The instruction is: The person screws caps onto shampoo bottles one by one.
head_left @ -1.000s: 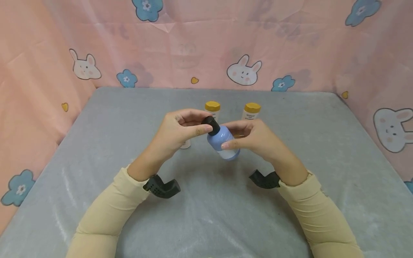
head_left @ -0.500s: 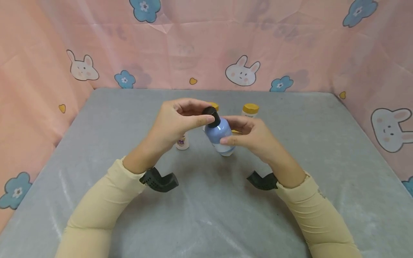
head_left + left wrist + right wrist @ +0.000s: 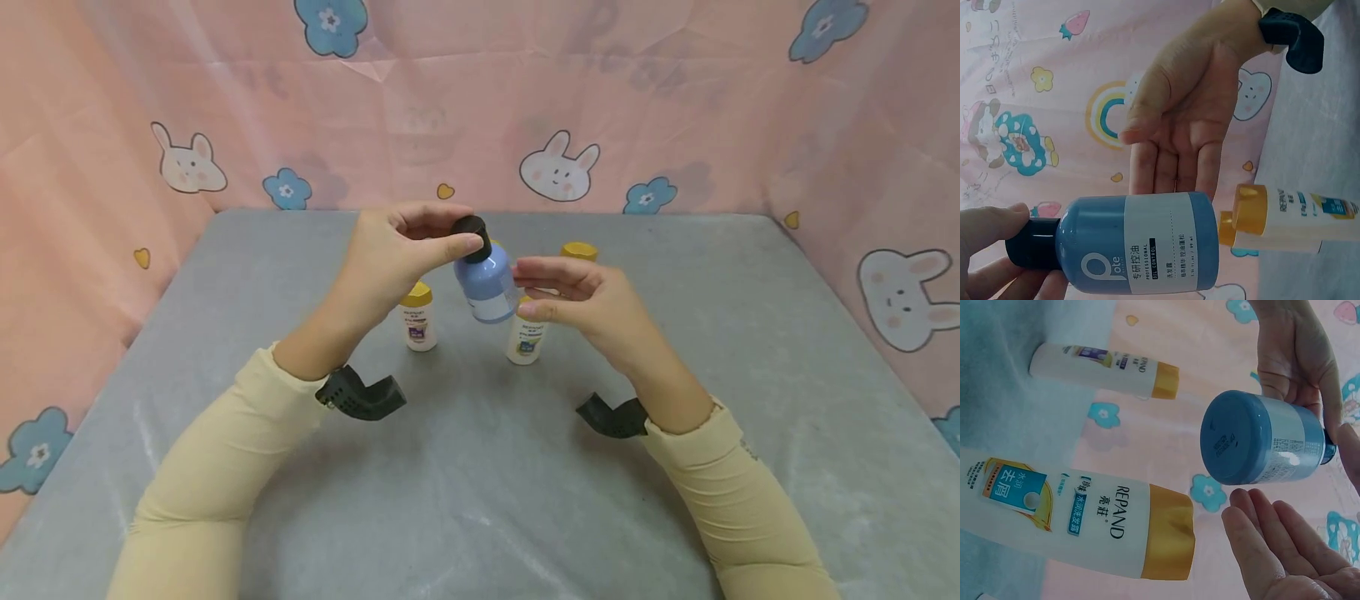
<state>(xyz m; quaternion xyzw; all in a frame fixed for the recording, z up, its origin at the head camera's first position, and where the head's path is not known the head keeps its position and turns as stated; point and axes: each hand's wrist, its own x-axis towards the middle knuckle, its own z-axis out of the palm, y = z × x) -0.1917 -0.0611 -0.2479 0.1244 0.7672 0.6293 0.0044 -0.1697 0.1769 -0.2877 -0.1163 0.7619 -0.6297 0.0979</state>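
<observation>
A blue shampoo bottle [image 3: 486, 287] with a white label hangs above the table, its base tipped slightly toward the right. My left hand [image 3: 390, 258] pinches its black cap [image 3: 471, 237] between thumb and fingers. To the right of the bottle, my right hand [image 3: 600, 304] has its fingers extended and the thumb apart, holding nothing. In the right wrist view the bottle's base [image 3: 1232, 440] faces the camera, with a gap to the right fingertips [image 3: 1239, 515]. A white shampoo bottle [image 3: 525, 340] with a gold cap stands just under the right thumb.
Another white bottle [image 3: 417, 321] with a gold cap stands below the left hand. Farther back, a gold cap [image 3: 579, 250] shows above the right hand, its bottle mostly hidden. A grey cloth covers the table [image 3: 480, 483], and a pink printed curtain [image 3: 420, 100] hangs behind it.
The right hand has let go of the blue shampoo bottle. My left hand has raised the bottle and carried it left and away from me, turning it more upright.
</observation>
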